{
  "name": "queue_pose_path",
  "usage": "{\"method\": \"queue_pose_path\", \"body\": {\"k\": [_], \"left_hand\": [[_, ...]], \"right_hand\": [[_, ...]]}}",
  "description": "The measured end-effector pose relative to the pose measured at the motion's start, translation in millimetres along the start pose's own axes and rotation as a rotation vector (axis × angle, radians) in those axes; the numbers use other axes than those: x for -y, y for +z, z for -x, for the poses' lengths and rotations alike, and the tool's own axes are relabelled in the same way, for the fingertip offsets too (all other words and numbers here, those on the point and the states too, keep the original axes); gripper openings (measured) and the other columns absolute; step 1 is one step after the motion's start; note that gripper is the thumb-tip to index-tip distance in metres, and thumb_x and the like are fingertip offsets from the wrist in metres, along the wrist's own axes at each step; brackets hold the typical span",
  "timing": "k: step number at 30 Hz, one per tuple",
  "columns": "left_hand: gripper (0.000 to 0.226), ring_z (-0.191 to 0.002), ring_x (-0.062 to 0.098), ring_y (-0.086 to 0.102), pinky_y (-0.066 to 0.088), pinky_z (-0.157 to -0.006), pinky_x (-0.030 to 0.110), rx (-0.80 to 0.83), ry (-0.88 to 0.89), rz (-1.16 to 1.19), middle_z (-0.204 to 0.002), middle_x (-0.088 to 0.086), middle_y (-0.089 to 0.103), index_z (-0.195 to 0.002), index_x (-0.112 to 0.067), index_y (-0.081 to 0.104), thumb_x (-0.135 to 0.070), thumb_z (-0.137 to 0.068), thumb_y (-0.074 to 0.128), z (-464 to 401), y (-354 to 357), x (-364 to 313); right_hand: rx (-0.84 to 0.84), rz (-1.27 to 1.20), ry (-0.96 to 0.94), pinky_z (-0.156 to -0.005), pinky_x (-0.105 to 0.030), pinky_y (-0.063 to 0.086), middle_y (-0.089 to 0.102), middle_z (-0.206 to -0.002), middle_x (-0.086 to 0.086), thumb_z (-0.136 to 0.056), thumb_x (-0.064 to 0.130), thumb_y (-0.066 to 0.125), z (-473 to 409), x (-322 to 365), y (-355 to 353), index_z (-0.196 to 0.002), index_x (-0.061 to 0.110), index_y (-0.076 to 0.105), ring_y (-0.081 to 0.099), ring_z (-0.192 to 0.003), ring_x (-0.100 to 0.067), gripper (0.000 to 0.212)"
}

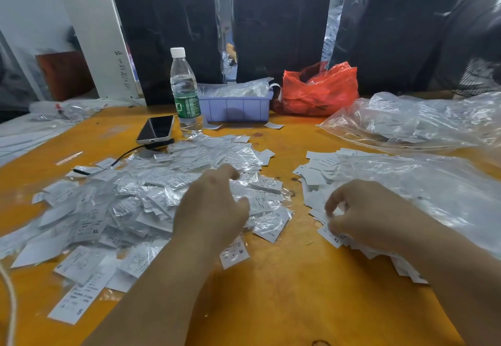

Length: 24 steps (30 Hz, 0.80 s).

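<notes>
Your right hand (pixel 360 215) pinches white size labels (pixel 334 238) in the small pile at lower right. Your left hand (pixel 214 207), fingers curled, lies on the bagged-label heap (pixel 122 210) centre-left; I cannot tell whether it grips anything. Orange surface (pixel 284 291) beneath.

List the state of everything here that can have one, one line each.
Water bottle: upright, capped, partly full.
Phone: face up, screen dark.
Red bag: crumpled, mouth open.
Blue tray: filled with packets.
Left hand: over the bagged labels, grip unclear.
Right hand: pinching loose labels.
</notes>
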<state>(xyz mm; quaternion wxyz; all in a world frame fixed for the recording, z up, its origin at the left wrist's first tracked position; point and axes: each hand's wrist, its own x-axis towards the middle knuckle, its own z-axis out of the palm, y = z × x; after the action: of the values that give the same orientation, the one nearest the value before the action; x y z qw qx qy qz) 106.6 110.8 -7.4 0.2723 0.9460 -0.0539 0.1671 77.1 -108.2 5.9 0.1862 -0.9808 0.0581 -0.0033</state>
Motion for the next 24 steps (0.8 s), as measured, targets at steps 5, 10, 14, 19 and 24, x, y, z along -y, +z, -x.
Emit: {"method": "queue_pose_path", "body": {"k": [5, 10, 14, 19, 24], "left_hand": [[0.021, -0.092, 0.012, 0.052, 0.046, -0.076, 0.029, 0.124, 0.124, 0.021, -0.089, -0.014, 0.044, -0.106, -0.036, 0.061, -0.04, -0.086, 0.066, 7.5, 7.1, -9.0], [0.012, -0.078, 0.008, 0.052, 0.042, -0.066, 0.027, 0.154, 0.108, 0.114, -0.078, -0.014, 0.046, -0.098, -0.035, 0.062, -0.037, -0.087, 0.064, 5.6, 8.4, -7.1], [0.006, -0.063, 0.004, 0.048, 0.036, -0.058, 0.023, 0.228, 0.104, 0.222, -0.067, -0.011, 0.048, -0.091, -0.033, 0.064, -0.035, -0.086, 0.066, 9.6, 10.6, -11.5], [0.007, -0.057, 0.001, 0.048, 0.036, -0.056, 0.021, 0.274, 0.113, 0.288, -0.063, -0.011, 0.05, -0.082, -0.033, 0.065, -0.039, -0.084, 0.067, 14.8, 12.3, -16.3], [0.008, -0.061, -0.001, 0.05, 0.036, -0.056, 0.021, 0.329, 0.161, 0.316, -0.061, -0.021, 0.052, -0.08, -0.034, 0.066, -0.04, -0.083, 0.066, 21.1, 15.2, -23.0]], "right_hand": [[0.04, 0.068, 0.092, -0.075, -0.033, 0.054, 0.057, -0.093, 0.009, -0.066, 0.024, 0.077, 1.7, 1.2, -6.7, -0.104, 0.025, 0.066, 0.059, -0.089, -0.016, 0.04], [0.022, 0.138, 0.1, -0.079, -0.037, 0.054, 0.066, -0.099, -0.002, -0.069, 0.03, 0.075, 1.5, 0.0, -4.3, -0.094, 0.018, 0.067, 0.063, -0.089, -0.019, 0.029], [-0.005, 0.151, 0.064, -0.075, -0.04, 0.056, 0.071, -0.088, -0.007, -0.076, 0.022, 0.067, -0.5, 0.0, -0.6, -0.091, 0.01, 0.068, 0.067, -0.083, -0.022, 0.019], [-0.017, 0.159, 0.03, -0.07, -0.039, 0.057, 0.07, -0.079, -0.003, -0.081, 0.019, 0.062, -1.9, -1.6, 4.2, -0.09, 0.01, 0.069, 0.067, -0.071, -0.018, 0.014], [0.006, 0.11, 0.039, -0.081, -0.039, 0.055, 0.067, -0.103, -0.003, -0.079, 0.041, 0.068, -0.2, -1.1, -0.3, -0.102, 0.017, 0.066, 0.065, -0.092, -0.019, 0.033]]}}
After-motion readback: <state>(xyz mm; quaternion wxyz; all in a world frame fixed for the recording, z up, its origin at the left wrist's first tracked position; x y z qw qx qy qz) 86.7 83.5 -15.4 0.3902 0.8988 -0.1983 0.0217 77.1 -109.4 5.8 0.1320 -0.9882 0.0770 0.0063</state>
